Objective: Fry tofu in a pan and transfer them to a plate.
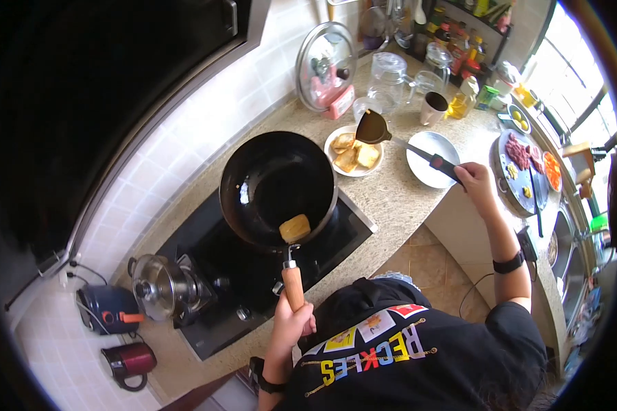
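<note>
My left hand (295, 322) is wrapped round the wooden handle (293, 288) of a black wok (274, 178) on the cooktop. One golden-brown fried piece (295, 229) lies inside the wok, near its handle side. In my right hand (477, 183) is the black grip of a spatula (373, 128), held over the counter to the right of the wok. The spatula's broad head is raised by the upper right edge of a white plate (354, 173) holding several browned pieces (355, 155). Below the spatula's shaft stands a second white plate (428, 157).
A lidded steel pot (159, 284) occupies the other burner. Behind the plates stand a glass lid (325, 65), a glass pitcher (386, 82) and a mug (433, 108). To the right, a round board (506, 179) bears raw meat (519, 151) and a knife (536, 198), before the sink (562, 250).
</note>
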The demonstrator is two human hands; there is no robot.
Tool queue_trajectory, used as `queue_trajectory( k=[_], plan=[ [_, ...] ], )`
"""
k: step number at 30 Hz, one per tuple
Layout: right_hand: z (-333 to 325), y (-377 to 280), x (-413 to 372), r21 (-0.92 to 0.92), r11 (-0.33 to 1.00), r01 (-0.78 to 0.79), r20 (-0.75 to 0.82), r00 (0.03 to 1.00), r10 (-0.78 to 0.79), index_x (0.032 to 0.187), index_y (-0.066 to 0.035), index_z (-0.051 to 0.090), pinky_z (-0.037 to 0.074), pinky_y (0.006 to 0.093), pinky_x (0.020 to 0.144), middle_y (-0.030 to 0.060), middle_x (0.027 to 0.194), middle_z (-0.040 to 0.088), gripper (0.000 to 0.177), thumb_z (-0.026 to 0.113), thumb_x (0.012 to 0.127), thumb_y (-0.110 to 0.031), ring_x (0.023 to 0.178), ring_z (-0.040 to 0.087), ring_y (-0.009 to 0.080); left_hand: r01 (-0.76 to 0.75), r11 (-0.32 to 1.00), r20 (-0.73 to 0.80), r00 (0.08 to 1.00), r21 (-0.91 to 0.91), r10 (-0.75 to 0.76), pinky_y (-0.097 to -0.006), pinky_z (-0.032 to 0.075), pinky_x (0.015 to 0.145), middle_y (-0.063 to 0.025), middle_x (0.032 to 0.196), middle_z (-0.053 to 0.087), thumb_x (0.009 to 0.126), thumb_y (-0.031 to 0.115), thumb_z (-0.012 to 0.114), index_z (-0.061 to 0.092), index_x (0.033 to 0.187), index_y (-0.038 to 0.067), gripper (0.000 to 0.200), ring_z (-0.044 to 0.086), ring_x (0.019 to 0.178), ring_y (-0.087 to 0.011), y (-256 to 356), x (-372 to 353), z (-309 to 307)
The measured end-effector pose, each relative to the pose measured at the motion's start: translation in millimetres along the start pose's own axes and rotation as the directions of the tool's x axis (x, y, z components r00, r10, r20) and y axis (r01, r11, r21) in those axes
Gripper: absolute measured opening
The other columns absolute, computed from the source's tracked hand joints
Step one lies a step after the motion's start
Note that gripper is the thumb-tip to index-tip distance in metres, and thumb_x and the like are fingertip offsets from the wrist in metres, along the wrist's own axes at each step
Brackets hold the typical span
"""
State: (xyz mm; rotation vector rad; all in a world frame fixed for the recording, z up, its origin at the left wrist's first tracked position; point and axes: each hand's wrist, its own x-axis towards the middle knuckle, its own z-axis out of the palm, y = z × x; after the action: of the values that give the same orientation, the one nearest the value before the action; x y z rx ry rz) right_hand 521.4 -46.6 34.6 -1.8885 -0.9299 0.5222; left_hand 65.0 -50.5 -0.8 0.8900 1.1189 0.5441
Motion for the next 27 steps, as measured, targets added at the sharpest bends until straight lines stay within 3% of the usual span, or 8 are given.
queue_trajectory(
  k=[4,6,9,13,18,21,24,27],
  plan=[
    [-8,-39,-12,0.05,0.998,-0.049,0.069,0.997,0.046,0.091,0.001,0.067,0.032,0.0201,0.042,-0.0031,0.061,0.053,0.02,0.065,0.086,-0.018,0.047,0.043,0.004,0.032,0.999,-0.05,0.998,-0.012,-0.032,-0.0268,0.047,0.041,-0.005,0.072,0.05,0.082,0.004,0.053,0.035,0.11,0.002,0.033,0.054,0.048,-0.0123,4,-2,4],
    [-13,-45,-10,0.145,0.988,-0.06,0.211,0.977,0.028,0.099,0.001,0.065,0.031,0.0179,0.045,-0.0045,0.064,0.054,0.023,0.07,0.083,-0.015,0.05,0.043,0.0018,0.034,0.999,-0.019,0.999,0.016,-0.034,-0.0251,0.047,0.041,-0.0043,0.072,0.051,0.083,0.005,0.053,0.032,0.119,0.0,0.042,0.056,0.05,-0.0107,6,-1,4],
    [-8,-78,-10,0.041,0.99,0.136,0.291,0.946,-0.142,0.097,0.001,0.065,0.034,0.0174,0.051,-0.0039,0.069,0.057,0.024,0.073,0.078,-0.011,0.059,0.045,0.0008,0.05,0.998,-0.018,0.999,0.04,-0.049,-0.0249,0.047,0.042,-0.004,0.073,0.052,0.083,0.005,0.052,0.032,0.12,0.0,0.042,0.056,0.05,-0.0103,9,-2,4],
    [11,-120,-7,-0.06,0.964,0.259,0.444,0.872,-0.206,0.093,-0.002,0.067,0.035,0.02,0.052,-0.0036,0.068,0.056,0.022,0.074,0.076,-0.012,0.059,0.045,0.0026,0.057,0.997,-0.017,0.998,0.046,-0.056,-0.0241,0.046,0.042,-0.0036,0.071,0.053,0.083,0.005,0.052,0.032,0.121,0.0,0.043,0.056,0.05,-0.0099,11,-4,6],
    [28,-165,2,-0.224,0.91,0.349,0.636,0.76,-0.134,0.088,-0.001,0.068,0.036,0.0236,0.05,-0.0005,0.064,0.057,0.017,0.073,0.074,-0.01,0.056,0.045,0.0058,0.057,0.998,-0.018,0.998,0.035,-0.056,-0.0229,0.042,0.038,-0.0043,0.074,0.051,0.084,0.004,0.053,0.032,0.12,0.0,0.041,0.055,0.048,-0.0104,8,-3,6],
    [36,-185,4,-0.219,0.788,0.575,0.756,0.611,-0.235,0.09,-0.001,0.068,0.041,0.0285,0.052,0.0084,0.064,0.059,0.02,0.072,0.073,-0.01,0.053,0.051,0.0142,0.063,0.997,-0.024,0.998,0.033,-0.062,-0.0228,0.04,0.037,-0.0043,0.073,0.052,0.085,0.004,0.053,0.033,0.118,-0.001,0.039,0.054,0.047,-0.0102,12,-5,7],
    [57,-190,0,-0.34,0.695,0.634,0.76,0.62,-0.193,0.09,-0.002,0.068,0.045,0.0335,0.056,0.0126,0.069,0.062,0.019,0.072,0.074,-0.011,0.058,0.058,0.0221,0.069,0.996,-0.028,0.997,0.06,-0.068,-0.0227,0.04,0.037,-0.0041,0.072,0.052,0.085,0.004,0.053,0.035,0.118,0.0,0.037,0.054,0.047,-0.0099,12,-5,8],
    [89,-173,-5,-0.257,0.597,0.76,0.703,0.571,-0.424,0.093,-0.004,0.066,0.047,0.038,0.059,0.0156,0.074,0.063,0.019,0.069,0.078,-0.014,0.065,0.06,0.0327,0.054,0.996,-0.043,0.998,0.075,-0.051,-0.0227,0.039,0.037,-0.0036,0.071,0.053,0.086,0.004,0.053,0.035,0.12,0.001,0.039,0.054,0.047,-0.0095,10,-3,7]
  ],
)
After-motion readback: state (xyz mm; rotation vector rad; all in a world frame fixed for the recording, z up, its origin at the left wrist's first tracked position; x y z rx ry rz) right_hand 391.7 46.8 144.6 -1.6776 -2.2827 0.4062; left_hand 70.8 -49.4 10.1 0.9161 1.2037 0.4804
